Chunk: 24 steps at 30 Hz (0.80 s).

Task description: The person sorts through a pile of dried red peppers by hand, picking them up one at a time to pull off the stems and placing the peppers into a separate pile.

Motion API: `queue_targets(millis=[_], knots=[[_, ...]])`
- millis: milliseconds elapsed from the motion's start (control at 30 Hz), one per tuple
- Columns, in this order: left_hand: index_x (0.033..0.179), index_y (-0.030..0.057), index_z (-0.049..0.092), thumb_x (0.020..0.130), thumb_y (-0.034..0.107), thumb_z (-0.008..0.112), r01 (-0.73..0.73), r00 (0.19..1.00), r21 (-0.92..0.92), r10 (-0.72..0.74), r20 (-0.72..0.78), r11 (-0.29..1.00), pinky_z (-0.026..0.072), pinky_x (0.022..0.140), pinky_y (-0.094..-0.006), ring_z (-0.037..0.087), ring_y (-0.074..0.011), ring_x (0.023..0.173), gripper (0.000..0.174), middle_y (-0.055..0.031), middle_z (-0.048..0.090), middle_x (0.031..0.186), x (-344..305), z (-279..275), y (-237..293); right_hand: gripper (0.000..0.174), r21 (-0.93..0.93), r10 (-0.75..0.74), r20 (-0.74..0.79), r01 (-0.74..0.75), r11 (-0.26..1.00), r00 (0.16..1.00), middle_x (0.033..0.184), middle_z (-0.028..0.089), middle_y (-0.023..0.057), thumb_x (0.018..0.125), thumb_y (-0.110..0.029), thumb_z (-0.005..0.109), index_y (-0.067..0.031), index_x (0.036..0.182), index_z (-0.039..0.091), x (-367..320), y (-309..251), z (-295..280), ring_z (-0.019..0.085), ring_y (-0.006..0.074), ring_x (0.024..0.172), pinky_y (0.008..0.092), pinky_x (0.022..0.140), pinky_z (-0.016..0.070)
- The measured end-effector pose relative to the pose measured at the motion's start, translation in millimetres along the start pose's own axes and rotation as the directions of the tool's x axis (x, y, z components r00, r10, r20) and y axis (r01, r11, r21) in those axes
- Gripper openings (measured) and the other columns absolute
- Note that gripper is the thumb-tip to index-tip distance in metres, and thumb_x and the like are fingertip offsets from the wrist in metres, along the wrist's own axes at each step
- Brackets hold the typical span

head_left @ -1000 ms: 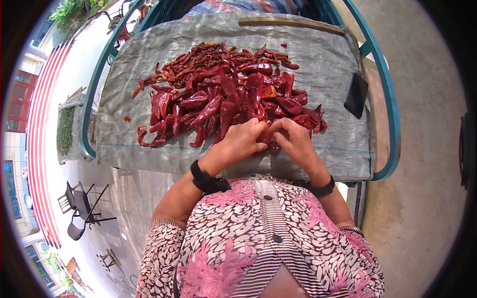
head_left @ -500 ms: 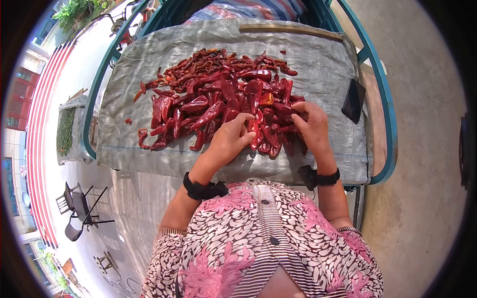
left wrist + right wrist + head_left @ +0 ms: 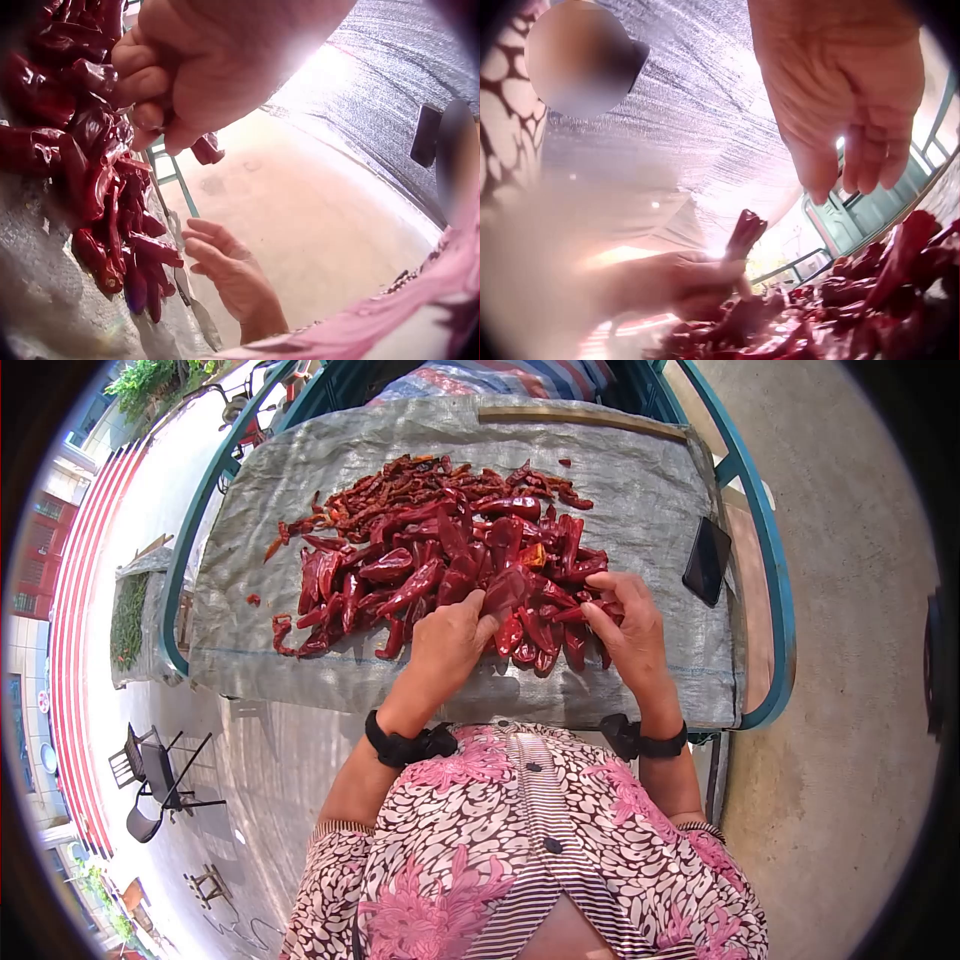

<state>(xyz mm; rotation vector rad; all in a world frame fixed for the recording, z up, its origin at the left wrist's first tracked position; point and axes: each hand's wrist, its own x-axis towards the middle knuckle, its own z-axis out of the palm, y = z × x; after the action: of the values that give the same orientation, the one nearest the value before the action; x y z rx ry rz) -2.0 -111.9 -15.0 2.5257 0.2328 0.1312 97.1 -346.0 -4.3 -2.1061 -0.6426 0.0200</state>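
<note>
In the head view a heap of glossy dark-red chili peppers lies in front of me. My left hand is at the heap's front edge and pinches one large chili pepper between thumb and fingers. That same chili pepper pokes out past my left fingertips in the left wrist view, partly hidden by the hand. My right hand hovers by the heap's right front, thumb and fingers apart. The right wrist view shows my right hand with its fingers pointing down above the peppers, nothing between them.
Smaller, more shrivelled peppers spread behind the heap. Everything lies on a grey woven sheet over a cart bed with green rails. A black phone rests at the right; a wooden strip lies along the back.
A second ago both hands were together at the front of the heap. They have parted, the right hand moving rightward; the left has since picked up a large chili pepper.
</note>
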Motion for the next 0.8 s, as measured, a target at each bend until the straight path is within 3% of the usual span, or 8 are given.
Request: queue_targets(millis=[33, 167, 267, 400, 500, 600, 700, 800], knots=[[0.105, 0.0050, 0.062, 0.099, 0.039, 0.061, 0.024, 0.999, 0.042, -0.025, 0.037, 0.999, 0.0538, 0.069, -0.0542, 0.070, -0.0435, 0.080, 0.034, -0.0231, 0.071, 0.081, -1, -1, 0, 0.034, -0.226, -0.079, -0.013, 0.074, 0.971, 0.997, 0.110, 0.067, 0.0088, 0.085, -0.007, 0.074, -0.0063, 0.118, 0.067, -2, 9, -4, 0.064, 0.0268, 0.104, 0.0395, 0.093, 0.0516], [0.116, 0.0058, 0.060, 0.100, 0.044, 0.060, 0.123, 0.988, 0.101, -0.131, 0.083, 0.987, 0.0516, 0.070, -0.0549, 0.069, -0.0446, 0.080, 0.041, -0.0220, 0.070, 0.080, -1, 7, -4, 0.038, -0.303, -0.059, 0.048, 0.071, 0.950, 0.997, 0.108, 0.068, 0.0090, 0.083, -0.010, 0.073, -0.0085, 0.120, 0.068, -10, 31, -4, 0.059, 0.0328, 0.108, 0.0445, 0.099, 0.0469], [0.132, 0.0076, 0.055, 0.098, 0.043, 0.064, 0.174, 0.985, 0.048, -0.174, -0.001, 0.984, 0.0505, 0.067, -0.0515, 0.069, -0.0406, 0.074, 0.049, -0.0187, 0.069, 0.076, -5, 8, 3, 0.031, -0.297, -0.039, -0.022, 0.031, 0.954, 0.999, 0.100, 0.070, 0.0074, 0.087, -0.009, 0.072, -0.0070, 0.118, 0.069, -10, 40, -3, 0.065, 0.0260, 0.097, 0.0384, 0.091, 0.0514], [0.146, 0.0104, 0.047, 0.094, 0.037, 0.073, 0.059, 0.998, -0.159, -0.055, 0.031, 0.986, 0.0489, 0.059, -0.0425, 0.066, -0.0310, 0.063, 0.064, -0.0124, 0.065, 0.070, -5, 2, 14, 0.021, 0.289, 0.231, -0.060, -0.204, 0.935, 0.971, 0.094, 0.073, 0.0041, 0.095, -0.011, 0.070, -0.0036, 0.115, 0.070, -7, 31, -5, 0.067, 0.0125, 0.084, 0.0280, 0.077, 0.0531], [0.146, 0.0116, 0.049, 0.091, 0.032, 0.077, -0.106, 0.994, -0.175, 0.111, 0.016, 0.979, 0.0471, 0.056, -0.0383, 0.063, -0.0272, 0.060, 0.065, -0.0099, 0.061, 0.067, -6, 10, 23, 0.020, 0.340, 0.151, 0.107, -0.179, 0.923, 0.983, 0.095, 0.073, 0.0033, 0.098, -0.011, 0.068, -0.0020, 0.115, 0.069, -5, 15, 1, 0.066, 0.0082, 0.082, 0.0248, 0.072, 0.0528], [0.126, 0.0120, 0.065, 0.095, 0.034, 0.071, -0.101, 0.993, -0.144, 0.108, 0.046, 0.984, 0.0499, 0.061, -0.0418, 0.068, -0.0318, 0.069, 0.038, -0.0130, 0.068, 0.076, -3, 12, 22, 0.024, 0.449, 0.068, 0.286, -0.196, 0.872, 0.956, 0.096, 0.073, 0.0035, 0.098, -0.014, 0.068, -0.0017, 0.119, 0.067, -3, 0, 15, 0.065, 0.0089, 0.082, 0.0261, 0.071, 0.0529], [0.108, 0.0091, 0.069, 0.101, 0.035, 0.061, 0.006, 0.997, -0.111, 0.002, 0.072, 0.994, 0.0511, 0.068, -0.0469, 0.069, -0.0390, 0.080, 0.028, -0.0177, 0.070, 0.083, 2, 4, 18, 0.029, 0.489, 0.288, 0.203, -0.352, 0.798, 0.936, 0.096, 0.072, 0.0036, 0.099, -0.018, 0.069, -0.0025, 0.124, 0.064, 6, -7, 15, 0.065, 0.0087, 0.084, 0.0265, 0.073, 0.0533], [0.103, 0.0060, 0.066, 0.102, 0.032, 0.059, 0.083, 0.995, -0.058, -0.080, 0.053, 0.995, 0.0491, 0.069, -0.0514, 0.066, -0.0453, 0.084, 0.027, -0.0225, 0.068, 0.083, 5, 0, 7, 0.035, -0.016, 0.089, 0.026, -0.088, 0.996, 0.996, 0.106, 0.073, 0.0094, 0.092, -0.015, 0.072, -0.0074, 0.125, 0.064, 10, 15, 33, 0.072, 0.0225, 0.092, 0.0355, 0.077, 0.0571]])
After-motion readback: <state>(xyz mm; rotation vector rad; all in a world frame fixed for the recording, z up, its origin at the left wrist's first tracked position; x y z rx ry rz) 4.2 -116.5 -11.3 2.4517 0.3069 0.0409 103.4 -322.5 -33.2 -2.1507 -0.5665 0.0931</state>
